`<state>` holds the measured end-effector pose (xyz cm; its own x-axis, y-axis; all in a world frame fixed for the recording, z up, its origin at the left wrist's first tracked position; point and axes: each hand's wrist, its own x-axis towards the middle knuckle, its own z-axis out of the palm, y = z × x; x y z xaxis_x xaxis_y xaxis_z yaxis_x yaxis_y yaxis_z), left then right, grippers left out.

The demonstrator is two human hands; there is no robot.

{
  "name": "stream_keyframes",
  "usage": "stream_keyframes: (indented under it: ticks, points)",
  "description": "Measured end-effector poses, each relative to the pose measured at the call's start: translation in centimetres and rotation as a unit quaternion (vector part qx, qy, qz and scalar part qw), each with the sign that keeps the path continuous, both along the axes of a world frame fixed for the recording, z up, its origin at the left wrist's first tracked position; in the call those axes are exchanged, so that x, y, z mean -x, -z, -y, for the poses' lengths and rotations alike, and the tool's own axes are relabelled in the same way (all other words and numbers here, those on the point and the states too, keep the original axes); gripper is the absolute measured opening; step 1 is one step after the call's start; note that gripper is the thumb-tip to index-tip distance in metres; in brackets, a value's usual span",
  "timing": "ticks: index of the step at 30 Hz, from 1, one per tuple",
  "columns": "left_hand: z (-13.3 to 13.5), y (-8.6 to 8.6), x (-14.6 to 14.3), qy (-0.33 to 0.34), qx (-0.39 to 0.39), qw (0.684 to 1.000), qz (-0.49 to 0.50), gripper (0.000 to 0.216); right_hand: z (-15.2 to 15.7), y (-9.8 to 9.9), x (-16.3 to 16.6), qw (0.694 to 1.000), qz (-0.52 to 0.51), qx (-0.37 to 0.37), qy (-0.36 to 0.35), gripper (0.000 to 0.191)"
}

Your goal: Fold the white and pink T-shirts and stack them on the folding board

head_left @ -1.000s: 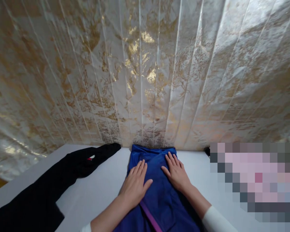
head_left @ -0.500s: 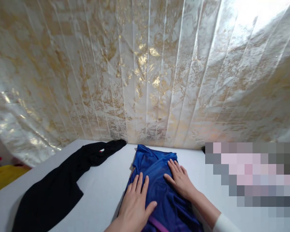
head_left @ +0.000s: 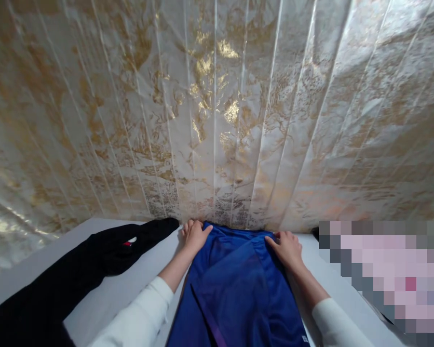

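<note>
A shiny blue garment (head_left: 238,284) with a purple strip lies lengthwise on the white table, its far edge near the patterned wall covering. At its far left corner is my left hand (head_left: 196,237), fingers curled over the edge and thumb on the cloth. My right hand (head_left: 288,248) pinches the far right corner the same way, thumb lying on top. Both hands look closed on the fabric, though the fingertips are partly hidden. The garment's near end runs out of the bottom of the view, and its exact kind is unclear.
A black garment (head_left: 75,270) lies on the white table (head_left: 130,291) to the left. Gold-and-white shiny sheeting (head_left: 217,120) rises behind the table. A blurred-out pinkish patch (head_left: 394,270) covers the right side.
Both hands have moved from lying flat on the blue cloth to its far corners and closed there. The cloth looks more spread out. The view has shifted slightly.
</note>
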<state>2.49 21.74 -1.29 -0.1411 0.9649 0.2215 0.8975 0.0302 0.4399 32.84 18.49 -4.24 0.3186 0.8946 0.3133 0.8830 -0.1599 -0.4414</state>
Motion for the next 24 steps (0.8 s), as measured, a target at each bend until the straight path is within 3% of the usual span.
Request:
stream_keyframes:
  ticks: [3, 7, 12, 20, 24]
  points:
    - [-1.3, 0.6, -0.2, 0.005, -0.024, 0.999, 0.049, 0.024, -1.5, 0.2, -0.2, 0.996, -0.051, -0.035, -0.060, 0.023]
    - [-1.2, 0.6, 0.0, 0.075, -0.097, 0.986, 0.109, 0.011, -1.9, -0.5, -0.2, 0.976, -0.127, -0.106, -0.139, 0.019]
    - [-1.0, 0.1, 0.7, 0.103, -0.164, 0.972, 0.133, 0.010, -1.2, -0.9, 0.0, 0.961, -0.169, -0.180, -0.126, 0.020]
    - [-1.4, -0.4, 0.9, 0.079, -0.116, 0.989, 0.037, 0.005, -2.5, -0.2, -0.4, 0.981, -0.132, -0.116, -0.088, 0.014]
    - [-1.5, -1.0, 1.7, 0.079, -0.053, 0.995, 0.001, 0.021, -2.6, -0.5, -0.6, 0.988, -0.109, -0.094, -0.063, 0.012]
